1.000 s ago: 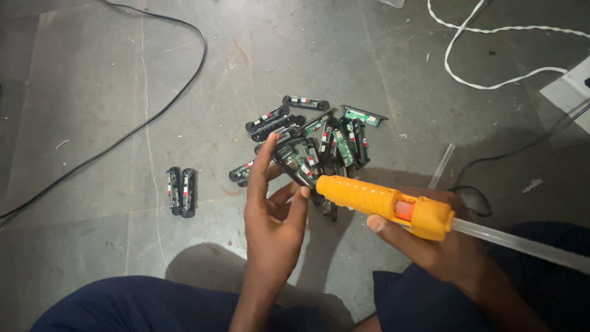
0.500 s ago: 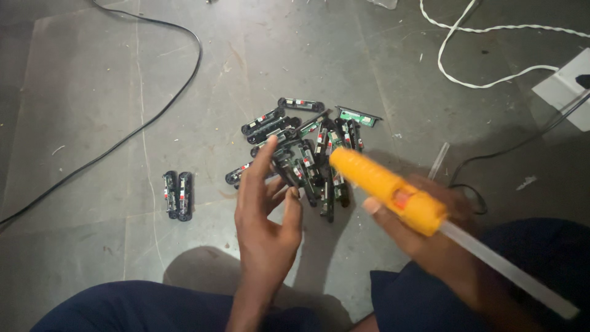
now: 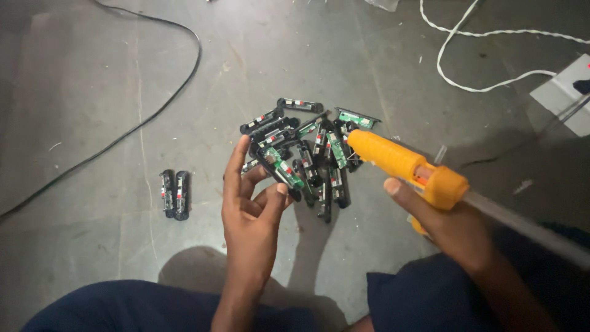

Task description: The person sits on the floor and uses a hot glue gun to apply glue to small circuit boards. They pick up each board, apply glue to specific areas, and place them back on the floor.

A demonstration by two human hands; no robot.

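Down on the grey floor [image 3: 92,80], between my knees, sits a pile of small black strips [image 3: 307,147] with green boards inside. My left hand [image 3: 252,215] is right at the near edge of that pile. Its fingers are loosely curled, and the thumb and first fingers pinch one black strip with a green board [image 3: 279,169]. That strip's long side slants from up-left to down-right, so its far end points back into the pile.

My right hand [image 3: 452,227] is wrapped tight around the handle of an orange glue gun [image 3: 405,163]. A clear glue stick [image 3: 528,224] pokes out the back, toward me. The gun's tip points left and up, at the pile, and it sits just to the right of the strip I hold. So the tip is near the strip but not touching it, as far as I can tell.

Two more black strips [image 3: 174,193] lie side by side, well apart on the left. A black cable [image 3: 153,110] and a white cord [image 3: 467,80] curl farther away.
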